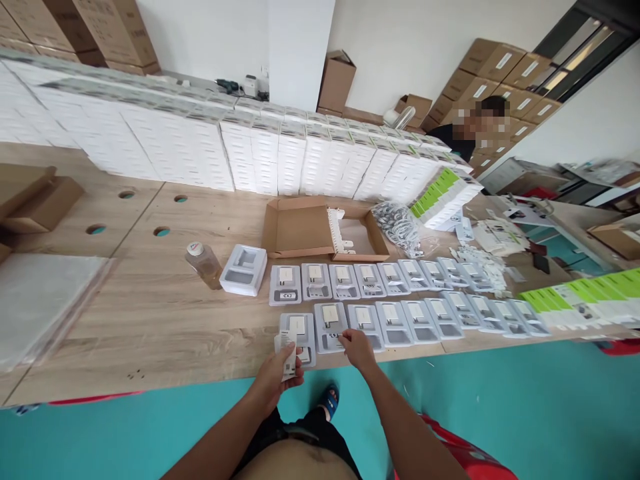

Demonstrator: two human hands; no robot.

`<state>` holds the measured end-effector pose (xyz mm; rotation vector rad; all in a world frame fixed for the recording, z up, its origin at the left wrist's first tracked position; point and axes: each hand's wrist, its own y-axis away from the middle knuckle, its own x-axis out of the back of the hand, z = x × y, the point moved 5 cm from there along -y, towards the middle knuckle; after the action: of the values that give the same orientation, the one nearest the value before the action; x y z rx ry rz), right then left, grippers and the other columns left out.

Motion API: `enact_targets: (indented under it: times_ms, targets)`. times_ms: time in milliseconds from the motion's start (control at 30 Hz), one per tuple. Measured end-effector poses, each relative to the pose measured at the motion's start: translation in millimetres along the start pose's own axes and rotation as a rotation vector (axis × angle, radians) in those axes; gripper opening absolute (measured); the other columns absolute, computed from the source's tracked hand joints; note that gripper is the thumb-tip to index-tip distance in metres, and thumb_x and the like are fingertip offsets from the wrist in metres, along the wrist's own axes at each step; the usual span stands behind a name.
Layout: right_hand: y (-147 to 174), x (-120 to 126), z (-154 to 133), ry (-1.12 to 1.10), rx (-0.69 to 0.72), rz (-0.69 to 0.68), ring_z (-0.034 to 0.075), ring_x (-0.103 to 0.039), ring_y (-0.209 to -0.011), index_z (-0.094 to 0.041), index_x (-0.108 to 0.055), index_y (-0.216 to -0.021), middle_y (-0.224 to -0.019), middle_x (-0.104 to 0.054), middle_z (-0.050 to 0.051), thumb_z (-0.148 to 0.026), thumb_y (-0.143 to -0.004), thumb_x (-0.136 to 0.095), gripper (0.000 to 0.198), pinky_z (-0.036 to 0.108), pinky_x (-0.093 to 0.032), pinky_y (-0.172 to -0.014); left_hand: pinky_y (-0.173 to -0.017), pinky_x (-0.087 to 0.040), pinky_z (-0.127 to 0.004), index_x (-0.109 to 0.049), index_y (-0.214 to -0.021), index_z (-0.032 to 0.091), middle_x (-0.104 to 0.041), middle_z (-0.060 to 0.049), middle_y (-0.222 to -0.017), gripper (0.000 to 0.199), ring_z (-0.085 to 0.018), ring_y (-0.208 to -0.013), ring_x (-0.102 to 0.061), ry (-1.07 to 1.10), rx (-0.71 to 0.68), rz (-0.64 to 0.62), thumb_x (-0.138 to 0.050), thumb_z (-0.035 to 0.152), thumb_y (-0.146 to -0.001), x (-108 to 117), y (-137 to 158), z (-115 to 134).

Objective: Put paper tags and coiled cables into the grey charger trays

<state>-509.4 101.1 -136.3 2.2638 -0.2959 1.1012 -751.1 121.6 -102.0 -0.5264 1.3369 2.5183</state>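
My left hand [276, 375], near the table's front edge, is closed round a small stack of white printed cards [287, 353]. The stack partly covers the first tray [311, 327] of the front row, a shallow pale plastic tray with a white block in it. My right hand [359, 348] is at the near right corner of the neighbouring tray [320, 327]. Its fingers are pinched at a white card with black marks [334, 337] lying in that tray's lower compartment. The fingertips partly hide the card's edge. Further filled trays [393, 323] run to the right in two rows.
Behind the trays lie an open cardboard box [297, 227] and bundled cables [397, 223]. A bottle [204, 265] and stacked empty trays [243, 270] stand left. White boxes [260, 157] wall the back. Green-white boxes [585, 300] lie right. A person [457, 137] is behind.
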Motion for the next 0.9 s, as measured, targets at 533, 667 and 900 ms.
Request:
enact_targets:
  times_ms: [533,667,900]
  targets:
    - [16,17,-39,0.372,0.023,0.109,0.019,-0.061,-0.073,-0.020,-0.058,-0.080,-0.081,-0.066,0.005,-0.028,-0.089,-0.052,0.014,0.026,-0.036,-0.059,-0.076,-0.058,-0.034,-0.063,-0.106,0.014,-0.072,-0.013,-0.101,0.037,-0.023,-0.087,-0.070,0.063,-0.059,0.001,-0.073,0.034,-0.077,14,0,10]
    - [51,6,-63,-0.314,0.188,-0.053,0.016,-0.055,-0.062,-0.020,-0.058,-0.080,-0.067,-0.059,0.000,-0.048,-0.088,-0.053,0.029,0.025,-0.040,-0.056,-0.068,-0.057,-0.031,-0.063,-0.107,0.014,-0.072,-0.012,-0.098,0.040,-0.023,-0.086,-0.068,-0.054,-0.070,-0.032,-0.073,0.037,-0.076,1,0,10]
    - [79,-4,-75,-0.929,0.204,-0.052,0.013,-0.052,-0.060,-0.019,-0.055,-0.073,-0.063,-0.054,-0.003,-0.040,-0.082,-0.064,0.024,0.025,-0.044,-0.058,-0.062,-0.055,-0.030,-0.067,-0.097,0.013,-0.072,-0.011,-0.085,0.033,-0.022,-0.076,-0.067,-0.227,-0.105,-0.153,-0.070,0.036,-0.074,-32,5,12]
